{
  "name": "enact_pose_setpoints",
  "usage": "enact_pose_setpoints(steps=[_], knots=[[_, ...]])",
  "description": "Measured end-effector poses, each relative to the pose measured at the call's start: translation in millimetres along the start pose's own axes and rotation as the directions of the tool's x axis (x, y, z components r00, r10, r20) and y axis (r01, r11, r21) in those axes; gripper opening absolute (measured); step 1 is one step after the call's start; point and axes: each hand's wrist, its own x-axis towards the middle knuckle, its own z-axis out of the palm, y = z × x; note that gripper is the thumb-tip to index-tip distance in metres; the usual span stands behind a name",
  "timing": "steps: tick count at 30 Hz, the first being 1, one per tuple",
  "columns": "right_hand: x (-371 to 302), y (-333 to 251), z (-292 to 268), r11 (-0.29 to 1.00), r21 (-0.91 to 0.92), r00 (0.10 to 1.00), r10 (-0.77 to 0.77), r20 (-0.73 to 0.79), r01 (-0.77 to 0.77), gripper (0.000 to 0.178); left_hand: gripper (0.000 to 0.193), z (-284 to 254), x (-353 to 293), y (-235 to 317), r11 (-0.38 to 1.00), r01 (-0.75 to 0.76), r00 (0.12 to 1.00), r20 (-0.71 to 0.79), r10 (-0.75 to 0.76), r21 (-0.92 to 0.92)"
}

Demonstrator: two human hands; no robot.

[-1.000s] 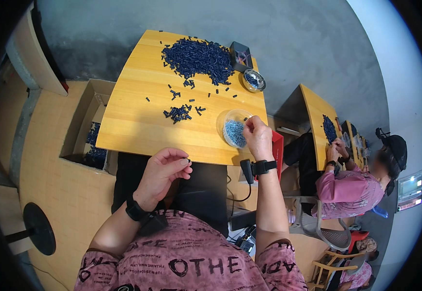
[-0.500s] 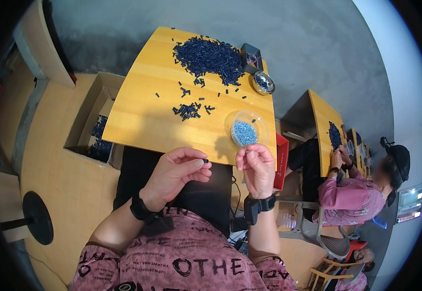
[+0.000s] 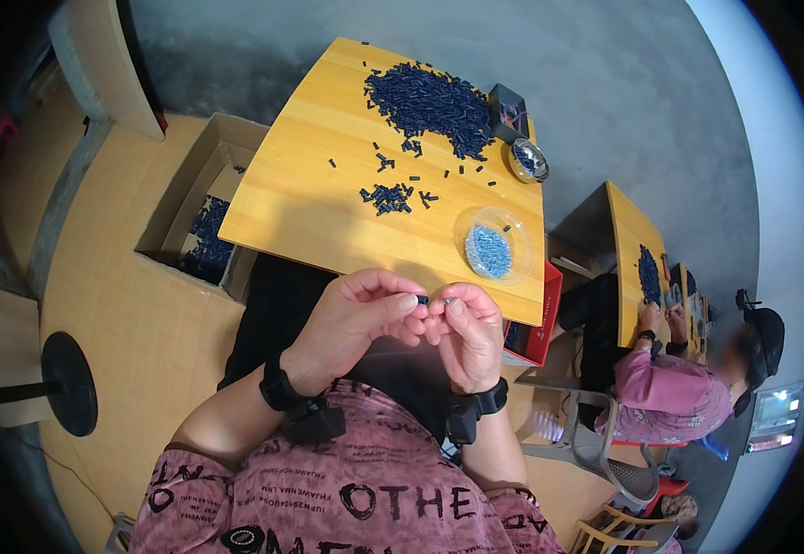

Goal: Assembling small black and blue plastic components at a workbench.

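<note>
In front of my body, beyond the table's near edge, my two hands almost meet at the fingertips. My left hand point(image 3: 356, 319) is closed, pinching a small dark blue cylindrical piece point(image 3: 422, 300) between thumb and fingers. Also closed, my right hand point(image 3: 469, 337) pinches a tiny silvery piece point(image 3: 448, 301), mostly hidden by the fingertips. A clear round bowl point(image 3: 524, 261) of small light blue pieces point(image 3: 489, 250) stands at the table's near right corner. Dark cylindrical pieces form a small cluster point(image 3: 388, 198) mid-table and a large pile point(image 3: 432, 107) at the back.
On the yellow table point(image 3: 282, 189), a black box point(image 3: 509, 111) and a metal bowl point(image 3: 528, 161) stand at the right edge. A cardboard box point(image 3: 180, 175) with dark pieces lies on the floor at left. A red box point(image 3: 540, 332) is under the right corner. A co-worker point(image 3: 670, 388) sits at right.
My hands have come together, the right one moving left from beside the clear bowl toward the left hand's piece. The whole view has shifted slightly.
</note>
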Motion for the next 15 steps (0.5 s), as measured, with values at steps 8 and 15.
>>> enact_pose_setpoints(steps=[8,15], knots=[[5,10,12,0.932,-0.298,0.976,-0.220,-0.007,0.208,0.014,0.016,0,-3,5,1.000,-0.013,1.000,-0.028,0.013,0.015],[1,2,23,0.769,-0.597,0.953,-0.302,-0.019,0.231,0.013,0.015,0,-3,5,0.998,-0.037,0.999,-0.038,0.039,0.049]])
